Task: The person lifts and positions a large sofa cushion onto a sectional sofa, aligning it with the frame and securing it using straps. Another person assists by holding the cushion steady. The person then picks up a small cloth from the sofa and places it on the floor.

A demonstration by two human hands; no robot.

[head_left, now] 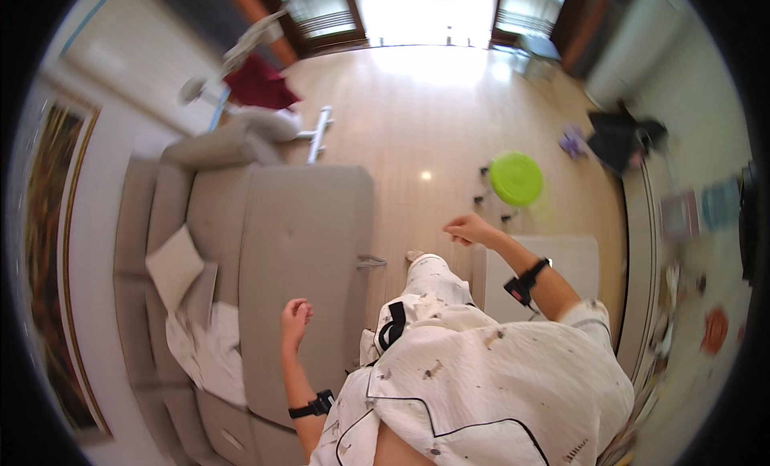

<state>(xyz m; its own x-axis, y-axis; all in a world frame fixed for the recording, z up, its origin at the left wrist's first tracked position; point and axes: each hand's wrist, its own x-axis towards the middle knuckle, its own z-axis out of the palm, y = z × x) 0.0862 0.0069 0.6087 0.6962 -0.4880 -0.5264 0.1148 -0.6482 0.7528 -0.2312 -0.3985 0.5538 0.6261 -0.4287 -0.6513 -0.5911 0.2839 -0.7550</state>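
Observation:
My left hand (296, 320) is loosely curled into a fist, with nothing showing in it. It hangs over the grey sofa's long seat (309, 225). My right hand (470, 229) reaches forward above the floor, its fingers bent in and nothing visible in them. The nearest thing to it is a round lime-green stool (516, 179) on black casters, just beyond and apart from the hand. A black strap with a small device sits on each forearm. One foot (415, 256) shows below my pale patterned trousers.
A pale low table (545, 261) stands beside my right leg. On the sofa lie a cream cushion (175, 268) and a white cloth (210, 358). A white stand (319, 135) is past the sofa's far end. Dark bags (622, 137) sit at the far right, near an open doorway (425, 17) ahead.

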